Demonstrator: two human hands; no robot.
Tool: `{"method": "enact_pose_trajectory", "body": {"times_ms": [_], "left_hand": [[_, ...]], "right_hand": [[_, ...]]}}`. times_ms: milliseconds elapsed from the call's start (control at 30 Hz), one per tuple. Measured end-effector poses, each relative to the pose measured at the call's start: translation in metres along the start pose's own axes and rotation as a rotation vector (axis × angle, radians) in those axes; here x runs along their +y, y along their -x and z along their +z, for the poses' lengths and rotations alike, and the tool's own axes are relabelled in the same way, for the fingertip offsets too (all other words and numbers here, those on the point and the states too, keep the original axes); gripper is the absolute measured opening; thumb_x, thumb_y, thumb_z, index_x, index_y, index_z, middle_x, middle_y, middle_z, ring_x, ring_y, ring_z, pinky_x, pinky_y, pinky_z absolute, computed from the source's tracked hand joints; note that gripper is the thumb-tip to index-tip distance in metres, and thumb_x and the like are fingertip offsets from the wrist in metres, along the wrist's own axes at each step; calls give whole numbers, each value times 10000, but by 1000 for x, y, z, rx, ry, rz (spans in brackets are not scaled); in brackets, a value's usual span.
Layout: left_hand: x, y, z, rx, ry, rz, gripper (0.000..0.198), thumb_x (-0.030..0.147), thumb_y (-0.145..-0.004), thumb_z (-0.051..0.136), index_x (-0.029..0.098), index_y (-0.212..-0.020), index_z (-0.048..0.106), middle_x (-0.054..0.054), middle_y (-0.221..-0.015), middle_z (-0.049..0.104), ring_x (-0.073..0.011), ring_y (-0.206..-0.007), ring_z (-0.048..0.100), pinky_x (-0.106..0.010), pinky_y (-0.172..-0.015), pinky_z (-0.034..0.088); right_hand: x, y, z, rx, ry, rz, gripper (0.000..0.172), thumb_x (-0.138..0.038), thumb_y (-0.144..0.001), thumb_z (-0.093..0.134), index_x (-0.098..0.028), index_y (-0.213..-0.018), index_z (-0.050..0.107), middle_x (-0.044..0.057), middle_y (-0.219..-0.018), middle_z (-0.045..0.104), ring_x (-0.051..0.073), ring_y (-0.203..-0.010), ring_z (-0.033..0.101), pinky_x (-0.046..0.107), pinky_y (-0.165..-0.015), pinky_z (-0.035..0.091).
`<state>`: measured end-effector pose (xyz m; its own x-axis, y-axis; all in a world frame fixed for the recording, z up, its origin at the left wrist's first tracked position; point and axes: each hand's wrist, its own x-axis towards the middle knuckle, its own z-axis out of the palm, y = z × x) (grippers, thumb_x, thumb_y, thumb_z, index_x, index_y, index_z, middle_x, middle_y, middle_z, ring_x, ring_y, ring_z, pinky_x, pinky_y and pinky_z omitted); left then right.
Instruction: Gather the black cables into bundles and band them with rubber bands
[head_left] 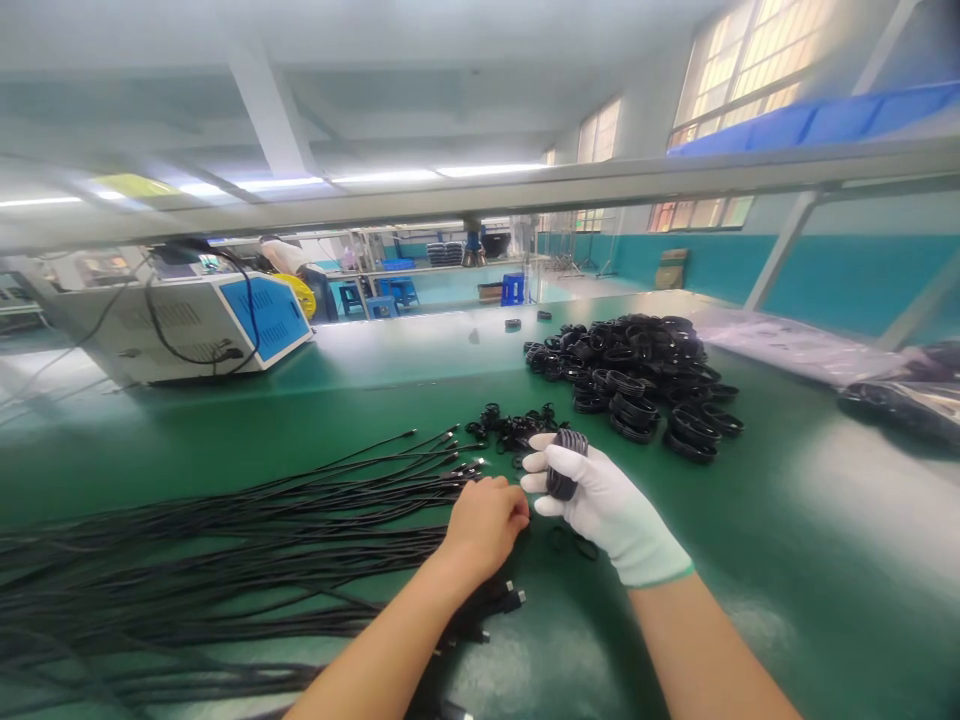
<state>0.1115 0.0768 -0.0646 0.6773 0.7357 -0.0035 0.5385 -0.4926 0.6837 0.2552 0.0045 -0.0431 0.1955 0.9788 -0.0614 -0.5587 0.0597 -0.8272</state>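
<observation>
In my right hand (592, 500), which wears a white glove, a coiled black cable (568, 466) is gripped between thumb and fingers. My bare left hand (489, 520) is just left of it, fingers curled down close to the green tabletop; whatever its fingertips hold is hidden. Beyond both hands lies a small heap of black ties (517, 425). A few loose black loops (576, 543) rest below the right hand. Many straight black cables (300, 530) stretch leftward across the table, their plug ends near my left hand.
A large pile of coiled black cables (637, 370) sits at the back right. Two small coils (513, 324) lie farther back. A white and blue machine (202, 325) stands at the back left. Clear plastic sheeting (795, 345) covers the right edge. An overhead rail (480, 200) spans the table.
</observation>
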Motion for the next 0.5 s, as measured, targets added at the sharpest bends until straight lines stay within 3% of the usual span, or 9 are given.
{"method": "enact_pose_trajectory", "body": {"times_ms": [67,233,333,433,500], "left_hand": [[-4,0,-13,5,173,-46,34,201,-696,606,178,-688,629,-4,-707,568,-170,-734,520,-282,-703,377],[-3,18,-40,8,634,-150,234,388,-722,565,156,-746,546,21,-631,512,-82,-504,418,-200,-464,286],[-1,32,-35,30,811,-183,253,385,-688,601,150,-710,511,13,-640,510,-64,-490,405,-188,-447,286],[-3,40,-26,68,893,-194,257,377,-708,604,148,-670,492,17,-635,505,-52,-489,388,-175,-449,285],[-4,45,-24,97,914,-197,266,381,-724,606,155,-659,480,32,-604,480,-53,-484,380,-169,-435,261]], "right_hand": [[1,1,3,8,22,-10,348,-283,-735,700,-158,-1018,541,39,-813,629,137,-653,618,212,-460,494],[16,0,23,26,101,-34,433,-253,-648,752,-123,-993,524,15,-696,616,106,-495,553,187,-354,427],[34,-5,34,9,111,-27,477,-243,-596,780,-130,-970,505,10,-707,633,96,-429,526,186,-309,402],[51,-7,41,-24,59,2,384,-255,-658,737,-152,-928,484,-57,-526,559,65,-326,443,155,-287,335],[58,-6,43,-72,-26,34,343,-298,-684,700,-175,-904,467,-78,-508,514,50,-347,428,133,-299,301]]}}
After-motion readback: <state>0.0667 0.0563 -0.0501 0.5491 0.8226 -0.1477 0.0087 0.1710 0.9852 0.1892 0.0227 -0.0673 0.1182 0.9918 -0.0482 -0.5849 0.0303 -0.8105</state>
